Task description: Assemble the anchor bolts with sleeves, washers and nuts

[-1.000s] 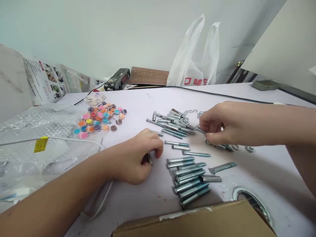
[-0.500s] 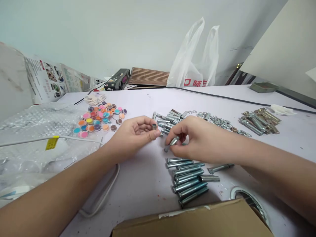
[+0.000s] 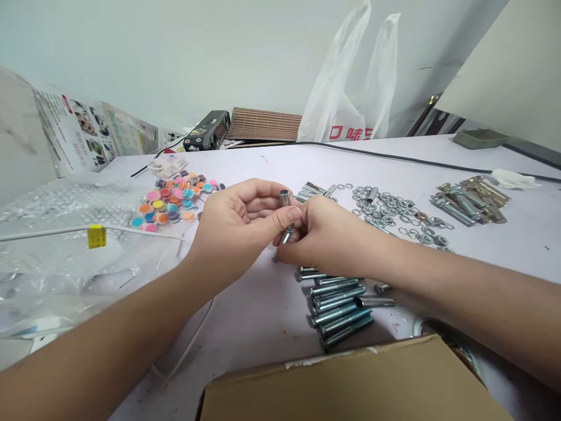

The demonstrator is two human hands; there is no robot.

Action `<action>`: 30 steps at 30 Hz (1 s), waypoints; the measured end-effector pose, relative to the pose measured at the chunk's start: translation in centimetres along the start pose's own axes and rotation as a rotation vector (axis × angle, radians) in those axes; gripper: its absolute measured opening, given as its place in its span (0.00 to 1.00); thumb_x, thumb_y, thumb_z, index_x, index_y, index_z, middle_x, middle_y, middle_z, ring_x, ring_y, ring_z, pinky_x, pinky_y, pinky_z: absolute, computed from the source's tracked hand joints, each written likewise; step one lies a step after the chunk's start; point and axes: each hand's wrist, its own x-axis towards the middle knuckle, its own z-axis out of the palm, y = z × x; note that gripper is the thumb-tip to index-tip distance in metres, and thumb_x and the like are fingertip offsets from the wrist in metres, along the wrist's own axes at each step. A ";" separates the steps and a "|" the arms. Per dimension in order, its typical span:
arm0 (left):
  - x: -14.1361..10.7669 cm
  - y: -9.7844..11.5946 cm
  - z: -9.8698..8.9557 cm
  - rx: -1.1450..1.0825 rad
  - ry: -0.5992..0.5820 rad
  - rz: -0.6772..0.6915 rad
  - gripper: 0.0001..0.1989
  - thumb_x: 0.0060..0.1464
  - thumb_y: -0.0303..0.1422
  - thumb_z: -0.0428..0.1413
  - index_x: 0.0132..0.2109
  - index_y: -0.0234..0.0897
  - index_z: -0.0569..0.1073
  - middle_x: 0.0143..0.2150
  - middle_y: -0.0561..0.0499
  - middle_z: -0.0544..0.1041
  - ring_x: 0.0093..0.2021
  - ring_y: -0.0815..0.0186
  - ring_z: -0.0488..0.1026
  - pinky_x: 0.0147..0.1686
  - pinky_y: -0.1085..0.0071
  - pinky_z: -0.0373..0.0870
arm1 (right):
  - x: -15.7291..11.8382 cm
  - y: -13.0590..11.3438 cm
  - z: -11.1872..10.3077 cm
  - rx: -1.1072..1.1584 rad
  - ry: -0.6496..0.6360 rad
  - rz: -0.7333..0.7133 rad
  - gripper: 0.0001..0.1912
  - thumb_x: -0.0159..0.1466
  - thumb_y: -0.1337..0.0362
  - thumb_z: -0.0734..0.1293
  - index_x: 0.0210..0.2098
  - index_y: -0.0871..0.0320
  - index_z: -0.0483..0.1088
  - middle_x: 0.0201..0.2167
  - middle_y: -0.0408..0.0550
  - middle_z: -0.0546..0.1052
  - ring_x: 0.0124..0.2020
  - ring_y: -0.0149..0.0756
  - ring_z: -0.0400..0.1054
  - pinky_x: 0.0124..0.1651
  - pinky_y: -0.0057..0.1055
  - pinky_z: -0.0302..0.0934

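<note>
In the head view my left hand (image 3: pixel 243 225) pinches a short metal sleeve (image 3: pixel 285 199) between thumb and fingers, its upper end showing. My right hand (image 3: pixel 326 234) meets it and grips a silver bolt (image 3: pixel 286 236), whose head points down toward me. Fingers hide where bolt and sleeve come together, so I cannot tell whether one is inside the other. Below the right hand lies a row of silver bolts (image 3: pixel 336 316), with a loose sleeve (image 3: pixel 379 302) beside it. Behind the hands are a partly covered pile of sleeves (image 3: pixel 312 190) and scattered nuts and washers (image 3: pixel 390 204).
A cardboard box (image 3: pixel 350 386) stands at the near edge, with a ring-shaped object partly behind it. Yellowish and silver bolts (image 3: pixel 473 199) lie at right. Coloured discs (image 3: pixel 173 199), clear plastic wrap (image 3: pixel 65 204) and a white cable (image 3: pixel 131 230) are at left.
My hands have come together from apart, the right one moving left with its bolt to the sleeve in my left hand. The camera view has shifted slightly.
</note>
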 end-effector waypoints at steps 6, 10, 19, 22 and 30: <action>-0.4 1.0 0.2 0.241 0.016 0.078 0.17 0.44 0.27 0.71 0.43 0.37 0.80 0.36 0.54 0.82 0.35 0.71 0.80 0.36 0.86 0.77 | -0.2 -0.2 -0.4 -0.027 0.029 0.084 0.27 0.57 0.87 0.73 0.16 0.59 0.57 0.12 0.30 0.55 0.15 0.30 0.50 0.09 0.15 0.40; -0.3 1.3 0.0 0.332 -0.006 0.070 0.15 0.48 0.33 0.70 0.44 0.36 0.80 0.36 0.53 0.83 0.37 0.69 0.81 0.36 0.84 0.78 | -0.2 -0.1 -0.7 -0.030 0.030 0.121 0.27 0.58 0.86 0.72 0.16 0.59 0.56 0.13 0.31 0.55 0.15 0.30 0.50 0.09 0.16 0.40; -0.3 0.3 -1.1 0.495 -0.169 0.134 0.10 0.53 0.37 0.66 0.39 0.37 0.77 0.34 0.53 0.81 0.33 0.69 0.80 0.37 0.78 0.78 | -0.4 0.6 -1.8 -0.109 -0.050 -0.030 0.22 0.64 0.85 0.71 0.19 0.60 0.65 0.17 0.33 0.58 0.18 0.32 0.53 0.15 0.21 0.44; -0.2 -0.4 -1.3 0.500 -0.255 0.032 0.11 0.54 0.37 0.65 0.38 0.35 0.75 0.31 0.51 0.80 0.32 0.68 0.79 0.36 0.75 0.77 | -0.7 0.3 -5.2 -0.267 -0.035 -0.014 0.16 0.67 0.85 0.72 0.32 0.59 0.79 0.20 0.35 0.63 0.18 0.35 0.58 0.15 0.23 0.47; 0.1 -1.1 -1.0 0.400 -0.300 -0.252 0.15 0.49 0.38 0.67 0.36 0.34 0.71 0.34 0.48 0.81 0.33 0.67 0.78 0.34 0.74 0.75 | -0.7 0.9 -9.9 -0.662 0.144 0.194 0.15 0.73 0.81 0.75 0.34 0.58 0.82 0.18 0.36 0.63 0.16 0.36 0.59 0.16 0.29 0.50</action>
